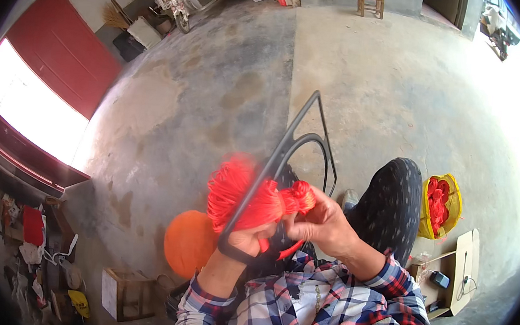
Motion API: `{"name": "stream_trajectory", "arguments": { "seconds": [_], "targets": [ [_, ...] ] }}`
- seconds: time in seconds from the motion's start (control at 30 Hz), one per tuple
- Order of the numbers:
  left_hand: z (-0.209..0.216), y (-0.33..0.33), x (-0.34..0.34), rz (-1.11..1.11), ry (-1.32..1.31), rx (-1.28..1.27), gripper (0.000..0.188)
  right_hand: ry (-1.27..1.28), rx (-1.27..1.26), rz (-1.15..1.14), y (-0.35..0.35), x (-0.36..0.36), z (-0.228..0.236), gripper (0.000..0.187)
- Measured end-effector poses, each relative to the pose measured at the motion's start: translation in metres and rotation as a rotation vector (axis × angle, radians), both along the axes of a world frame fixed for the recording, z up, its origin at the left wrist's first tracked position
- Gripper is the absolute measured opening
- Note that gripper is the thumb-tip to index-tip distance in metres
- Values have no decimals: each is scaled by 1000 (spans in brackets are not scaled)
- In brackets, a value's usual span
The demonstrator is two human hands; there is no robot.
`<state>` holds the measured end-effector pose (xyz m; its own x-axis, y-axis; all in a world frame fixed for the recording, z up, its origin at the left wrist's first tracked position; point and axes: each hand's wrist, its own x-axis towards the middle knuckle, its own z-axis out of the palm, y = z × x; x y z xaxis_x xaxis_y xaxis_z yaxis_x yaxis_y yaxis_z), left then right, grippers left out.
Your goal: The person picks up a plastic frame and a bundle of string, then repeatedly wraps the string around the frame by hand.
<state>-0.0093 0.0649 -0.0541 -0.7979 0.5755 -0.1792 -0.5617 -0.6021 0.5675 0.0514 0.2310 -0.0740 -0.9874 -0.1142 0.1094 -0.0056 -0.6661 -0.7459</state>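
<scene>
A thick bundle of red cord (241, 195), fanned out at its left end and bunched into a knob at its right, is held above my lap. My left hand (252, 241) is closed round the bundle from below, its fingers partly hidden by the cord. With thumb and fingers my right hand (325, 225) pinches the narrow part beside the knob. A dark grey angular frame (283, 149) with a curved inner bar crosses in front of the bundle and my left wrist. I cannot tell what it rests on. A short red strand hangs below, between my hands.
An orange round object (190, 244) is left of my left hand. To the right stand a yellow bag (454, 210) with red cord inside and an open cardboard box (462, 273). A wooden stool (128, 293) is at lower left, another stool (370, 5) far ahead.
</scene>
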Motion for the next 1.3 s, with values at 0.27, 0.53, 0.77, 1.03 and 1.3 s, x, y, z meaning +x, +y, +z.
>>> {"name": "stream_trajectory", "arguments": {
  "seconds": [0.27,0.53,0.77,1.03,1.3],
  "targets": [
    [20,13,2,120,-57,-180,57,384,288,-404,29,9,22,44],
    [-6,-24,-12,-44,230,32,48,84,-636,-267,92,-12,-21,40],
    [2,-23,10,-43,289,-66,44,-374,-755,-178,21,-28,2,44],
    [17,-10,37,-152,354,-84,41,113,-827,-75,25,-46,10,57],
    [-7,-9,41,-216,312,72,41,191,-980,118,38,-40,30,53]
  ]
}}
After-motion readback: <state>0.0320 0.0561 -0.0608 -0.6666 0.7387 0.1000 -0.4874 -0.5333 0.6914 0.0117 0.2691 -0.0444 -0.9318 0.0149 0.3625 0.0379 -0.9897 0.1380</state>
